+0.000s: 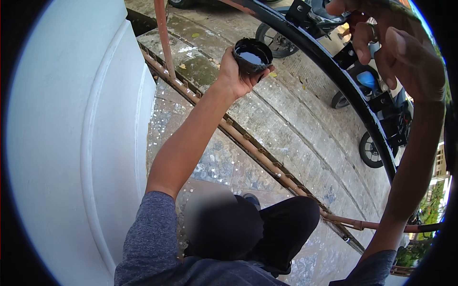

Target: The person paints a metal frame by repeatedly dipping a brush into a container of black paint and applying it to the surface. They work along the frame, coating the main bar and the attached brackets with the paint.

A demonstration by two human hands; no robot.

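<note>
My left hand (238,78) holds a small black bowl (253,56) from below and the side, with glossy dark liquid in it. Dark smears mark the fingertips under the bowl. At the upper right my right hand (405,57) is raised beside a curved black metal rail (329,66) with black brackets. Its fingers are bent, with a ring on one, and whether they hold anything cannot be made out.
A white wall (62,119) fills the left side. A reddish-brown rail (267,164) crosses the floor diagonally, joined to an upright post (164,43). Motorcycles stand beyond the black rail. The paved floor (219,159) has white spots.
</note>
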